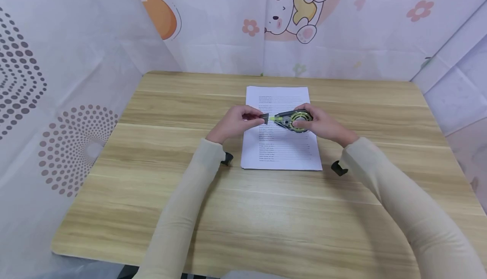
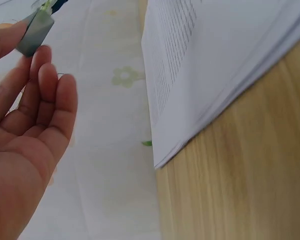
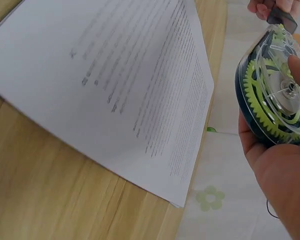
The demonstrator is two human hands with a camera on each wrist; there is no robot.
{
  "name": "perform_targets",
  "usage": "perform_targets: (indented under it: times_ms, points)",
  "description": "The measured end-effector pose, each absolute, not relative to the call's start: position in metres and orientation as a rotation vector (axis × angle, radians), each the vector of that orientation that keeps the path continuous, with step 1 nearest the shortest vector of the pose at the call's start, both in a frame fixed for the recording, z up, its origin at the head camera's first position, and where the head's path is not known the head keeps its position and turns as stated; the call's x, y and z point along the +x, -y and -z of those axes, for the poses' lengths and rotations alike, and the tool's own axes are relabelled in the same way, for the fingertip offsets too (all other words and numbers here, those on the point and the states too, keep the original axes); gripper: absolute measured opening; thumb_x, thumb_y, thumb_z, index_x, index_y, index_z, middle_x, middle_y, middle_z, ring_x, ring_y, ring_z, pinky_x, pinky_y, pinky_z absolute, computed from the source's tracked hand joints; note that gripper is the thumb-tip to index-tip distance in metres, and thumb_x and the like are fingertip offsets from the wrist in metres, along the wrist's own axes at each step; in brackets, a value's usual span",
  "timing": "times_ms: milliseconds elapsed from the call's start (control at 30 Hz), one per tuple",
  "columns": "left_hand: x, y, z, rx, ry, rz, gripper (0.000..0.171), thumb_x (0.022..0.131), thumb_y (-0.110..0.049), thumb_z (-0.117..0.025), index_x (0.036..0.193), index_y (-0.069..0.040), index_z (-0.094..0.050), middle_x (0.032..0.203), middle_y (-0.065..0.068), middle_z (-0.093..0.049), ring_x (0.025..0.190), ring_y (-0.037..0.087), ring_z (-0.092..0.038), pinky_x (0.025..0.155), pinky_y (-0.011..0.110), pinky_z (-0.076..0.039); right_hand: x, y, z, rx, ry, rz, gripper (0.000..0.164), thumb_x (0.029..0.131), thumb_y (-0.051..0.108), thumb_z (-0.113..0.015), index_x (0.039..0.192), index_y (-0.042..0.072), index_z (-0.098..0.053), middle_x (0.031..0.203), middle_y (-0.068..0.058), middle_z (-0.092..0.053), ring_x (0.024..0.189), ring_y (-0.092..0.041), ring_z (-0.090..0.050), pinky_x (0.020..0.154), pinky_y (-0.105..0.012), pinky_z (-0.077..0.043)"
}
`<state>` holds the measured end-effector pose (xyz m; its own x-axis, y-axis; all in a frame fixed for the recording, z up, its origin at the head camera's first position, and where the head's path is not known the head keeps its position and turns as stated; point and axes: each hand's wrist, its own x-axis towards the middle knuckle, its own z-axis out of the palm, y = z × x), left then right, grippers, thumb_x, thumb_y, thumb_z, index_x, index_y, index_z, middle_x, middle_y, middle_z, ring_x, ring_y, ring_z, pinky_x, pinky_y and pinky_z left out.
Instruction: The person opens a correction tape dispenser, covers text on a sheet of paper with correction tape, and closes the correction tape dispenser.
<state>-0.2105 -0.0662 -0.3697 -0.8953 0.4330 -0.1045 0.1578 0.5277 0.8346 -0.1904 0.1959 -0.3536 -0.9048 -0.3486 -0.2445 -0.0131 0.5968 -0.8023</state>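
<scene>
My right hand (image 1: 321,122) grips a correction tape dispenser (image 1: 296,120) with a clear and dark body; green gear wheels show through its side in the right wrist view. Its narrow green tip points left. Between thumb and fingers, my left hand (image 1: 237,120) pinches a small dark cap (image 2: 36,32) right at that tip. Whether the cap still touches the tip, I cannot tell. Both hands are above a stack of printed paper (image 1: 281,152), whose middle lines they partly hide.
The paper lies on a wood-grain table (image 1: 152,177). Behind the table's back edge hangs a pale curtain (image 1: 213,25) with cartoon prints, and a dotted one (image 1: 76,143) is at the left. A dark band (image 1: 338,168) sticks out beneath the right wrist.
</scene>
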Motion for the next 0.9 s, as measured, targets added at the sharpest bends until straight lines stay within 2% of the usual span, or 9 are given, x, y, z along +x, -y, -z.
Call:
perform_targets:
  times_ms: [200,400,633,900]
  points:
    - [-0.212,0.071,0.367,0.462,-2.427,-1.297,0.031,0.086,-0.028,-0.067,0.112,-0.012,-0.068,0.107,0.001,-0.064,0.091,0.017,-0.057,0.079,0.026,-0.05,-0.192,-0.202,0.354,-0.275,-2.446,1.232,0.043,0.091,0.026,-0.059,0.128,0.007,-0.046,0.117,-0.015,-0.053,0.097,-0.022,-0.05,0.079,-0.03,-0.042]
    - [-0.215,0.084,0.371,0.4,-2.454,-1.278,0.031,0.087,-0.033,-0.065,0.112,-0.016,-0.068,0.107,-0.003,-0.065,0.095,0.014,-0.059,0.085,0.029,-0.049,-0.192,-0.205,0.354,-0.261,-2.447,1.248,0.042,0.091,0.023,-0.058,0.128,0.005,-0.046,0.119,-0.017,-0.052,0.099,-0.023,-0.049,0.079,-0.029,-0.042]
    - [-0.221,0.106,0.375,0.344,-2.464,-1.29,0.032,0.086,-0.034,-0.065,0.113,-0.016,-0.068,0.11,0.0,-0.066,0.097,0.016,-0.059,0.086,0.031,-0.049,-0.191,-0.207,0.353,-0.244,-2.441,1.255,0.044,0.091,0.023,-0.058,0.129,0.005,-0.045,0.119,-0.016,-0.051,0.099,-0.022,-0.048,0.08,-0.03,-0.043]
    - [-0.222,0.13,0.377,0.211,-2.485,-1.287,0.033,0.086,-0.038,-0.064,0.112,-0.018,-0.068,0.113,0.0,-0.065,0.099,0.017,-0.059,0.087,0.035,-0.048,-0.193,-0.212,0.356,-0.217,-2.426,1.303,0.042,0.091,0.019,-0.058,0.127,0.004,-0.044,0.119,-0.016,-0.051,0.099,-0.02,-0.05,0.079,-0.024,-0.045]
